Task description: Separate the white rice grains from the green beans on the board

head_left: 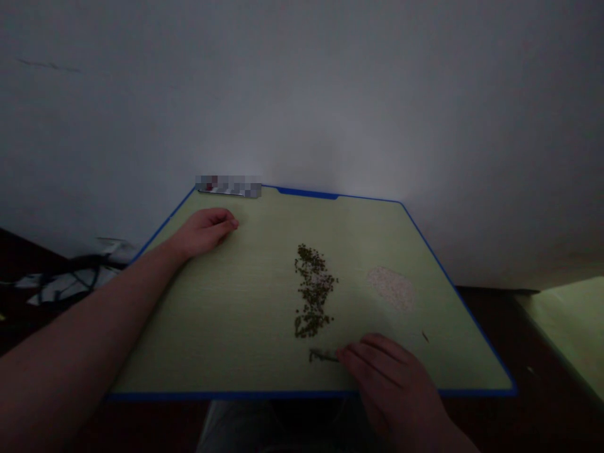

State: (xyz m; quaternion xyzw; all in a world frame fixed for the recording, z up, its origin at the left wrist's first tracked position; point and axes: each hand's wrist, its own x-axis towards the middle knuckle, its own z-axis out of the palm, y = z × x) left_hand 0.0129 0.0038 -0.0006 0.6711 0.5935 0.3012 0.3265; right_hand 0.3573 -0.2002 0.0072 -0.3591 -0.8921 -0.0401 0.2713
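Observation:
My right hand (pixel 391 371) is at the near edge of the table, fingers closed on a thin dark stick (pixel 325 356) that points left over the tabletop. Just beyond the stick lies a long patch of small green beans (pixel 314 302), with pale grains (pixel 318 277) mixed in. A flat heap of pale grains, apparently rice (pixel 391 287), is spread to the right of the beans. My left hand (pixel 205 231) rests on the far left of the table with its fingers curled together, and I see nothing in it.
The pale table (pixel 255 340) has a blue rim and stands against a grey wall (pixel 302 94). A flat, blurred-out object (pixel 229 187) lies at its far left corner. A small brown sliver (pixel 425 336) lies at the right. Dark cables (pixel 89 274) are beyond the left side.

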